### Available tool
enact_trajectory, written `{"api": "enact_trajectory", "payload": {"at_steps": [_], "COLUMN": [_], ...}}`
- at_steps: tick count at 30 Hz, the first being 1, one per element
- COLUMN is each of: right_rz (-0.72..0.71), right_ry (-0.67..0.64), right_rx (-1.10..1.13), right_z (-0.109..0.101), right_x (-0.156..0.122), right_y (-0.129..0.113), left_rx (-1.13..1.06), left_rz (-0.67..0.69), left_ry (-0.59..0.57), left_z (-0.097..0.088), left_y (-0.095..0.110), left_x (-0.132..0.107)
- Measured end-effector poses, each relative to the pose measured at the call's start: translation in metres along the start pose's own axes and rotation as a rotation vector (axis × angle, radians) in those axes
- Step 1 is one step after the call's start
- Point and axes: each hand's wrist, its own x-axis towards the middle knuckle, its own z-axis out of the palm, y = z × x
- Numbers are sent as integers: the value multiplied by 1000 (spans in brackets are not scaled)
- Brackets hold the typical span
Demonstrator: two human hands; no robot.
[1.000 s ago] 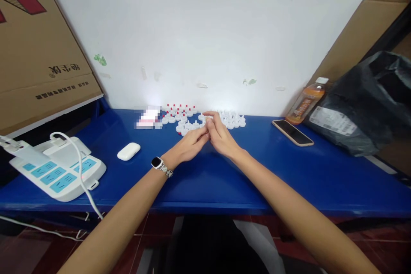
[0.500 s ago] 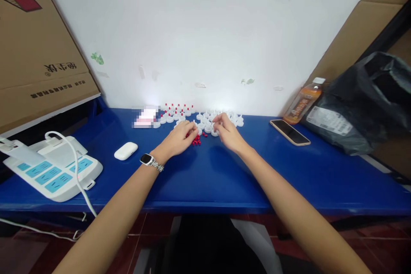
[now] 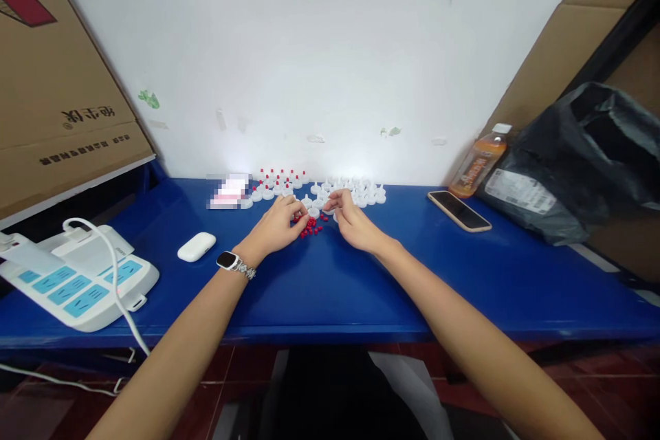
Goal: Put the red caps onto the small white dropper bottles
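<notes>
On the blue table (image 3: 330, 289), by the wall, lie several small white caps (image 3: 361, 191); a group to the left (image 3: 278, 182) carries red tips. A little heap of loose red pieces (image 3: 311, 225) lies in front of them. My left hand (image 3: 276, 225), with a watch on the wrist, has its fingertips pinched at the heap's left edge. My right hand (image 3: 351, 220) is pinched on a small white cap just right of the heap. The two hands are a few centimetres apart.
A white earbud case (image 3: 196, 246) and a white power strip (image 3: 77, 278) with a cable lie at the left. A phone (image 3: 458, 210), an orange drink bottle (image 3: 477, 161) and a black bag (image 3: 577, 165) are at the right. Cardboard boxes lean on both sides.
My hands, joined over the caps a second ago, have parted. The left one dropped to the red pieces, the right one went to the white caps and now pinches one.
</notes>
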Motion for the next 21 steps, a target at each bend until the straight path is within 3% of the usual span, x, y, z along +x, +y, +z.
{"api": "enact_trajectory", "payload": {"at_steps": [5, 9, 13, 17, 21], "right_rz": [-57, 29, 93, 153, 66], "right_ry": [-150, -227, -199, -122, 47], "right_rx": [-240, -415, -576, -575, -537], "right_z": [0, -1, -2, -3, -2], "right_x": [-11, -11, -3, 3, 20], "right_y": [-3, 9, 23, 22, 9], "left_rx": [-7, -27, -26, -8, 4], "left_rz": [-34, -23, -21, -19, -48], "left_ry": [-10, -16, -21, -9, 17], "left_z": [0, 1, 2, 1, -4], "left_y": [-3, -1, -2, -5, -11], "left_x": [1, 1, 0, 1, 1]}}
